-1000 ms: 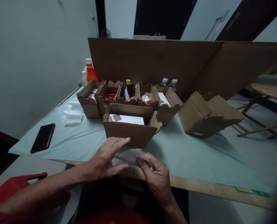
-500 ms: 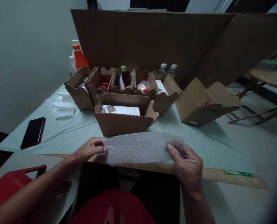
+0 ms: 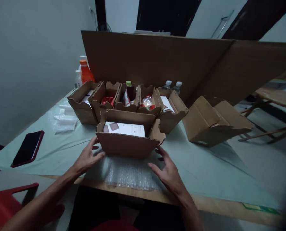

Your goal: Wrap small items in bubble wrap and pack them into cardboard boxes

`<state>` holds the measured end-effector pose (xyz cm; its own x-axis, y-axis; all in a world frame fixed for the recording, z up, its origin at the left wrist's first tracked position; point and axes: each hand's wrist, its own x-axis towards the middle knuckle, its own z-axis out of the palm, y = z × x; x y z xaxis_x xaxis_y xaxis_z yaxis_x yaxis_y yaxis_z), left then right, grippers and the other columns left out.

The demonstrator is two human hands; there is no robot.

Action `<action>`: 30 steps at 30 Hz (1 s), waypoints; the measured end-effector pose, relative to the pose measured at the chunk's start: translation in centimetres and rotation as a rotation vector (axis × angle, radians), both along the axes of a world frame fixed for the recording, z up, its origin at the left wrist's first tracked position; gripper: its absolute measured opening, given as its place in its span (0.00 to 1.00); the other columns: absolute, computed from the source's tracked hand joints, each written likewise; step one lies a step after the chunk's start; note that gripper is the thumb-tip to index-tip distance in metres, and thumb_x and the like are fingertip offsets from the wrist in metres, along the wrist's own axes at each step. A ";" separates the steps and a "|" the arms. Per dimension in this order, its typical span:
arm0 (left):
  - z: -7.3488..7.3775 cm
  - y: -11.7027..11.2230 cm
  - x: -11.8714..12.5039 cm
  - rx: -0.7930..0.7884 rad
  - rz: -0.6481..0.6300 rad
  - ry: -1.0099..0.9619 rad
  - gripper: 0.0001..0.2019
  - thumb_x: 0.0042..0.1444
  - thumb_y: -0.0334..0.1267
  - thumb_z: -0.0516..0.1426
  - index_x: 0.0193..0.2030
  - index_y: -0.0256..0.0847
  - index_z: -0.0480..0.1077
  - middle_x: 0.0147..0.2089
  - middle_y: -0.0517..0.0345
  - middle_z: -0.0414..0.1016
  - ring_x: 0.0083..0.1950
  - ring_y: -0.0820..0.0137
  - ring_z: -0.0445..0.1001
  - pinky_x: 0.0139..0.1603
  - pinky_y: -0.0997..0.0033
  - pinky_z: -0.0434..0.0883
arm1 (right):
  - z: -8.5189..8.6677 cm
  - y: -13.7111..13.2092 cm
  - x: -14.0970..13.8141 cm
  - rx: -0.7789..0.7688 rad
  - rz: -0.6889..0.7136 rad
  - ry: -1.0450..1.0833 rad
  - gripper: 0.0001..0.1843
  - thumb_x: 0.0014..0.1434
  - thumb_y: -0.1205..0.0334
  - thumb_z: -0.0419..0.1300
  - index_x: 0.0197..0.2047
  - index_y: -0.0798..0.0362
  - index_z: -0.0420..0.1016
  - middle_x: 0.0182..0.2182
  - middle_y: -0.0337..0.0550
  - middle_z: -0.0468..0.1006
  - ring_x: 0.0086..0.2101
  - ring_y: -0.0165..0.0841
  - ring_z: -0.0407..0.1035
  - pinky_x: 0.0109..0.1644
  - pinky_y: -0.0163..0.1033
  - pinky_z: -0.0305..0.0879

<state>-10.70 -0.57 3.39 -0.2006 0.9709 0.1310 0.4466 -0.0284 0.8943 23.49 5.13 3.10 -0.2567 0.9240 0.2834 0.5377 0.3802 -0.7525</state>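
Note:
A sheet of bubble wrap (image 3: 130, 175) lies flat at the table's near edge. Just behind it stands an open cardboard box (image 3: 129, 141) with a white carton inside. My left hand (image 3: 86, 158) rests by the box's left front corner, fingers spread, thumb near the cardboard. My right hand (image 3: 167, 171) hovers at the box's right front corner, fingers apart over the wrap. Neither hand holds anything.
A row of open cardboard boxes (image 3: 125, 99) with packets and bottles stands behind. A closed box (image 3: 215, 123) lies to the right, a tall cardboard sheet (image 3: 181, 61) at the back. A dark phone (image 3: 27, 148), plastic bags (image 3: 63, 120), an orange bottle (image 3: 86, 72) sit left.
Both hands let go of the bubble wrap, which now lies flat on the table edge. The hands moved forward to the sides of the front box.

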 end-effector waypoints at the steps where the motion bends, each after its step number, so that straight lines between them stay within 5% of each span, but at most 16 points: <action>1: -0.3 0.2 0.5 -0.002 -0.028 -0.025 0.30 0.50 0.43 0.60 0.61 0.41 0.64 0.60 0.45 0.73 0.59 0.55 0.74 0.57 0.54 0.73 | -0.1 0.6 -1.2 -0.032 0.028 0.015 0.32 0.56 0.49 0.64 0.61 0.54 0.67 0.55 0.55 0.77 0.50 0.45 0.74 0.49 0.48 0.73; 8: -1.3 1.2 2.2 -0.009 -0.026 -0.062 0.27 0.52 0.38 0.57 0.61 0.41 0.64 0.58 0.49 0.73 0.55 0.58 0.75 0.59 0.53 0.72 | -1.0 3.0 -5.5 -0.144 -0.087 0.110 0.20 0.57 0.49 0.59 0.47 0.54 0.72 0.37 0.48 0.81 0.33 0.39 0.75 0.35 0.41 0.71; 12: -1.5 1.5 1.5 0.015 -0.057 -0.073 0.33 0.53 0.38 0.57 0.67 0.42 0.58 0.63 0.46 0.71 0.60 0.57 0.73 0.61 0.51 0.71 | -0.7 3.2 -3.6 -0.160 -0.113 0.132 0.26 0.58 0.48 0.59 0.54 0.56 0.72 0.44 0.51 0.82 0.36 0.39 0.76 0.38 0.42 0.72; 17: -1.3 -2.5 1.3 0.176 0.121 0.225 0.26 0.60 0.36 0.57 0.66 0.47 0.62 0.60 0.46 0.72 0.61 0.56 0.72 0.60 0.50 0.72 | -0.9 -0.6 0.5 0.038 -0.285 0.061 0.22 0.64 0.52 0.58 0.58 0.53 0.74 0.53 0.53 0.79 0.47 0.41 0.75 0.53 0.49 0.72; 21: -1.2 -4.1 4.0 0.328 -0.174 0.448 0.19 0.59 0.26 0.53 0.55 0.45 0.72 0.54 0.49 0.76 0.60 0.57 0.71 0.60 0.52 0.71 | -1.2 -4.4 -3.3 0.152 0.021 -0.140 0.16 0.68 0.62 0.53 0.54 0.49 0.77 0.51 0.48 0.81 0.52 0.41 0.74 0.58 0.51 0.69; 25: -2.7 -3.1 5.5 0.189 -0.442 0.587 0.18 0.57 0.27 0.55 0.52 0.42 0.74 0.52 0.45 0.78 0.54 0.57 0.74 0.56 0.51 0.74 | -3.0 -5.6 -7.8 0.195 0.348 -0.379 0.24 0.66 0.70 0.51 0.62 0.51 0.72 0.59 0.51 0.76 0.57 0.43 0.69 0.60 0.52 0.67; 27: -3.6 -2.8 4.8 0.147 -0.498 0.578 0.16 0.58 0.30 0.56 0.52 0.42 0.75 0.55 0.45 0.77 0.56 0.56 0.74 0.58 0.50 0.73 | -4.3 -5.4 -6.3 0.232 0.357 -0.455 0.25 0.65 0.70 0.52 0.64 0.51 0.70 0.62 0.51 0.73 0.59 0.44 0.67 0.61 0.54 0.65; 30: -4.3 -3.1 3.0 0.113 -0.540 0.493 0.17 0.60 0.33 0.57 0.55 0.45 0.74 0.62 0.46 0.73 0.65 0.55 0.69 0.64 0.48 0.69 | -5.7 -5.1 0.5 0.243 0.187 -0.519 0.23 0.67 0.65 0.50 0.63 0.50 0.72 0.62 0.50 0.73 0.60 0.45 0.67 0.60 0.55 0.65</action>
